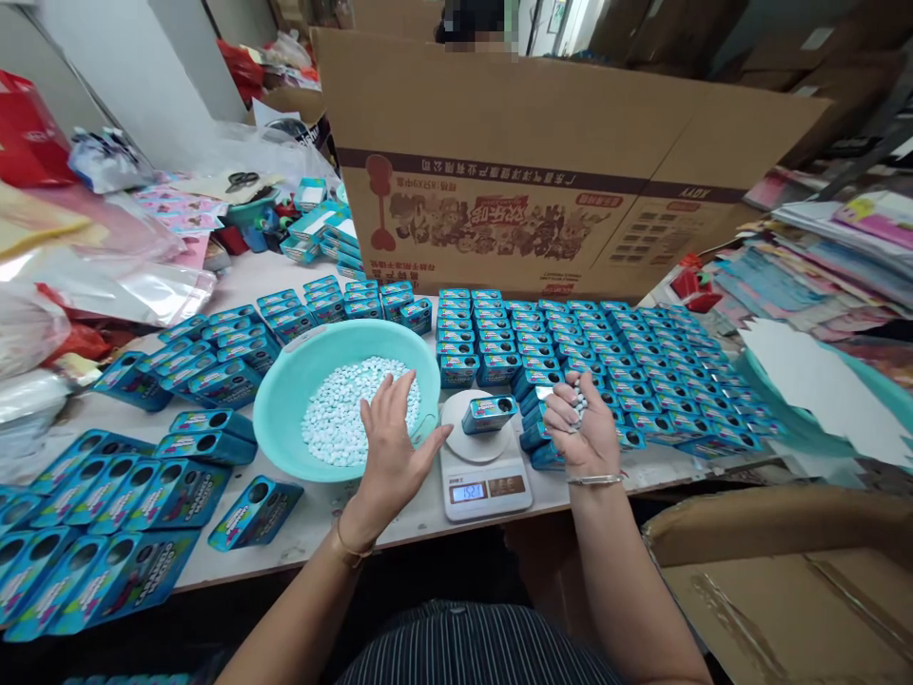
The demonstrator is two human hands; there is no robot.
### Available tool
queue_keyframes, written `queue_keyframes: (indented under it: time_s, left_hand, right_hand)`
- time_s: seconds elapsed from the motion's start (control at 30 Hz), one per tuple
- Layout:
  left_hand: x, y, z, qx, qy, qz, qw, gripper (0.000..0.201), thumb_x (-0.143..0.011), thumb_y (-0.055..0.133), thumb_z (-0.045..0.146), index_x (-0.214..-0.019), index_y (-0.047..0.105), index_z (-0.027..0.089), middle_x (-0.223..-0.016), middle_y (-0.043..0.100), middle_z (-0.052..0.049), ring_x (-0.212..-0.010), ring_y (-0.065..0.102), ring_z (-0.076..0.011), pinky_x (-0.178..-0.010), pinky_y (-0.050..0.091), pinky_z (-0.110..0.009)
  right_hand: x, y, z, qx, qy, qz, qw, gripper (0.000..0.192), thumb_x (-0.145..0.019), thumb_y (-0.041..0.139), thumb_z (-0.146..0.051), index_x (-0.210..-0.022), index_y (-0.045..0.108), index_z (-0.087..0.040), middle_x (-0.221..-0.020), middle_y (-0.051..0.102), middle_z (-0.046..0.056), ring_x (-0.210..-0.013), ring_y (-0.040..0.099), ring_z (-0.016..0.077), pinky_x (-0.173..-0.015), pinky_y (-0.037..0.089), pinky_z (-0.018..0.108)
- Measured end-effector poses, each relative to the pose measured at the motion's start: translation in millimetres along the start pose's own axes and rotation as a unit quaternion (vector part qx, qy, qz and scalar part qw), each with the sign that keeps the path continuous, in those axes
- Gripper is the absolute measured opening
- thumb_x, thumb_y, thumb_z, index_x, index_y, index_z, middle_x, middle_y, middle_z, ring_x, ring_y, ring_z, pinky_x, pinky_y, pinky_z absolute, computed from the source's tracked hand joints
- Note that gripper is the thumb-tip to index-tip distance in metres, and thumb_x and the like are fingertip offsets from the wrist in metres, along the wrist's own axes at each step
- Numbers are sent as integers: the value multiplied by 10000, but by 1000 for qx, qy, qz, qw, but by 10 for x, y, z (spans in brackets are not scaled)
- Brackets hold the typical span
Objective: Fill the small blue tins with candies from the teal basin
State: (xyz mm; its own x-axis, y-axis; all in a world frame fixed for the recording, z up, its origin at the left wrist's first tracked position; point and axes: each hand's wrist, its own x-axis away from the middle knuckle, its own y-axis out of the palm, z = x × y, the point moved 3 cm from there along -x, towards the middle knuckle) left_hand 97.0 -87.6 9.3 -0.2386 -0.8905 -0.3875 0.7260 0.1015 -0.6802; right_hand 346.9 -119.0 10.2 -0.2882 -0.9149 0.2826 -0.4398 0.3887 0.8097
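Hands first, nearest the camera: the left hand (391, 440) is spread flat and open, fingers reaching over the near rim of the round turquoise plastic basin (285, 381), holding nothing and just above the heap of small pale blue-white tablets (342, 419) inside. The right hand (581, 428) is cupped palm-up, fingers curled loosely round a small clutch of the same tablets.

Between the two hands sits the small white digital kitchen scale (483, 476), its display lit, and on its round pan lies one small blue rectangular tin (489, 413). That tin lies to the left of the right hand and a little farther from the body, its long axis running roughly left to right across the pan. The right hand is the nearer of the two to it, near but not touching; the left hand is off to the other side, over the basin.

Farther out, rows of matching blue tins (613, 352) cover the white tabletop (399, 518), with more stacked at the left. Behind everything stands a large brown cardboard carton (542, 162).
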Motion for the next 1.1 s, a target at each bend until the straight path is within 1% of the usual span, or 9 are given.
queue_keyframes:
  time_s: [0.07,0.13,0.3,0.43,0.5,0.6,0.8,0.93,1.1]
  left_hand:
    - [-13,96,44,-4,2,-24,1000,662,-865,607,380,-1445,322,235,-1443,472,-157,-1417,318,-358,-1122,189,-658]
    - [-46,211,107,-15,13,-48,999,659,-861,608,367,-1440,332,215,-1439,476,-165,-1419,311,-367,-1121,169,-677]
    - [-170,556,308,-73,66,-120,988,654,-838,630,285,-1431,369,195,-1401,513,-163,-1412,310,-381,-1120,125,-711]
    - [-229,763,385,-95,82,-159,979,617,-830,637,258,-1400,410,195,-1349,553,-144,-1400,324,-385,-1109,141,-729]
    - [-246,813,397,-86,83,-162,980,593,-840,630,270,-1389,420,196,-1338,561,-138,-1391,339,-374,-1111,149,-722]
    - [-271,846,403,-69,77,-166,981,586,-839,638,279,-1379,431,183,-1336,566,-139,-1385,350,-364,-1123,132,-710]
    - [-291,891,388,-61,61,-193,977,578,-823,653,281,-1362,461,202,-1307,586,-139,-1374,372,-368,-1122,140,-707]
    - [-289,917,371,-67,61,-198,976,573,-821,651,277,-1358,462,203,-1301,586,-140,-1369,379,-375,-1119,158,-703]
    - [-320,1015,371,-75,76,-200,974,568,-805,673,274,-1331,478,189,-1272,594,-142,-1353,393,-380,-1120,154,-703]
  right_hand:
    - [-9,-16,18,11,7,-3,1000,227,-980,463,-309,-790,535,-207,-542,374,-88,-356,267,47,-311,219,142]
    - [-19,-33,32,-4,11,-3,1000,236,-984,446,-299,-784,529,-205,-540,363,-89,-356,269,45,-312,221,136]
    - [-42,-75,74,-30,28,-10,999,212,-973,466,-281,-778,515,-211,-542,355,-90,-368,288,48,-325,250,129]
    - [-61,-109,148,25,10,-3,1000,164,-914,577,-312,-800,556,-197,-537,368,-97,-352,257,39,-306,236,133]
    - [-74,-120,199,95,-15,11,995,186,-838,679,-339,-801,594,-177,-530,387,-97,-348,243,24,-301,205,129]
    - [-98,-109,273,207,-50,18,977,288,-708,789,-389,-788,646,-151,-529,423,-85,-358,234,8,-309,146,135]
    - [-133,-120,354,352,-66,25,933,386,-651,788,-484,-798,705,-137,-479,379,-84,-381,236,24,-346,122,178]
    - [-138,-179,355,393,-71,29,916,386,-657,788,-469,-850,731,-139,-463,390,-75,-402,266,40,-360,132,186]
    - [-143,-179,298,365,-70,33,928,412,-649,797,-466,-890,729,-139,-493,391,-78,-394,240,27,-354,128,180]
